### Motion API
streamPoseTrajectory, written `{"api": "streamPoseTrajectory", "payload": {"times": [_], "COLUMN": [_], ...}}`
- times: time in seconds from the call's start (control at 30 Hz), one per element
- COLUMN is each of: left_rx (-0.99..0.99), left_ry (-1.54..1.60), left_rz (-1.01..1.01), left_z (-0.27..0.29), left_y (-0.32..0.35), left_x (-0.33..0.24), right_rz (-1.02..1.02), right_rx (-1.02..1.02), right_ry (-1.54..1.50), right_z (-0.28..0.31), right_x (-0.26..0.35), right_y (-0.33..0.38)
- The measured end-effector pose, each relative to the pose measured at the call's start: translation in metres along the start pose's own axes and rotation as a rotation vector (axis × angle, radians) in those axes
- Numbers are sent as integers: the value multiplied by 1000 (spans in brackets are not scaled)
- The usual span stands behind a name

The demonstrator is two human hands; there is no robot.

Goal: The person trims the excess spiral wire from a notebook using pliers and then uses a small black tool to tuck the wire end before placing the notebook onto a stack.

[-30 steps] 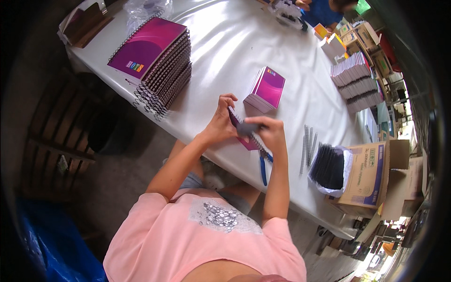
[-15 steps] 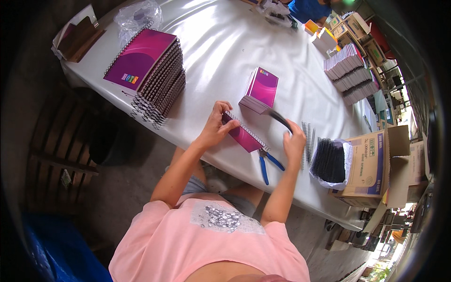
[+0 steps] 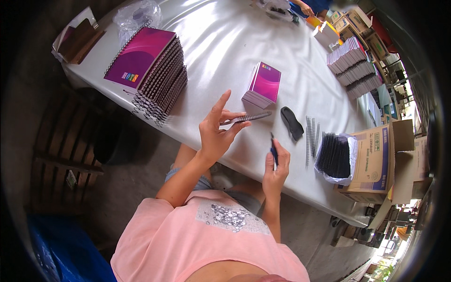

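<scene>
My left hand (image 3: 216, 130) grips a small spiral notebook (image 3: 256, 116), now turned edge-on with its coil upward; the index finger points away from it. In my right hand (image 3: 276, 168) is a pair of blue-handled pliers (image 3: 274, 151), its dark tip pointing up near the notebook's coil end but apart from it. A black, sole-shaped object (image 3: 292, 124) lies on the white-covered table (image 3: 211, 61) to the right. Just beyond my hands stands a stack of small purple notebooks (image 3: 264, 85).
A tall stack of larger purple spiral notebooks (image 3: 143, 58) stands at the left. Loose wire coils (image 3: 312, 138) lie at the right, beside a cardboard box (image 3: 371, 157) and a bag of black coils (image 3: 333, 157). Farther right are book stacks (image 3: 350, 66); another person's hand (image 3: 306, 9) shows at the back.
The black object has left my right hand and lies on the table. My right hand has picked up the pliers. My left hand has raised and tilted the notebook edge-on.
</scene>
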State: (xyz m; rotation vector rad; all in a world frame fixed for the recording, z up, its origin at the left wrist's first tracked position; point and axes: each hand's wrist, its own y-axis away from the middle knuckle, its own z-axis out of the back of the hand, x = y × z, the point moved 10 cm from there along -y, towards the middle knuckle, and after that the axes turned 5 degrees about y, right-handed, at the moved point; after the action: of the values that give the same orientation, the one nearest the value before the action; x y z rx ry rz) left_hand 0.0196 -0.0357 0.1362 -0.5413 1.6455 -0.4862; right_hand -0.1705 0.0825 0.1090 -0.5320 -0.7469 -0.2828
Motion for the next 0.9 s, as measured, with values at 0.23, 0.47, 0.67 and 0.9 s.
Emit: {"api": "streamPoseTrajectory", "payload": {"times": [0.23,0.47,0.67,0.9], "left_rx": [-14,-20,11,-169], "left_ry": [52,-76,-121,264], "left_rz": [-21,-168,-252,195], "left_z": [2,4,0,21], "left_y": [4,6,9,-2], "left_x": [-3,-15,-23,18], "right_rz": [319,206,-331,22], "right_rx": [90,281,555,340], "right_ry": [176,43,-683,-136], "right_z": [-5,-22,-54,-24], "right_x": [94,83,44,14], "right_y": [-18,-16,2,-10]}}
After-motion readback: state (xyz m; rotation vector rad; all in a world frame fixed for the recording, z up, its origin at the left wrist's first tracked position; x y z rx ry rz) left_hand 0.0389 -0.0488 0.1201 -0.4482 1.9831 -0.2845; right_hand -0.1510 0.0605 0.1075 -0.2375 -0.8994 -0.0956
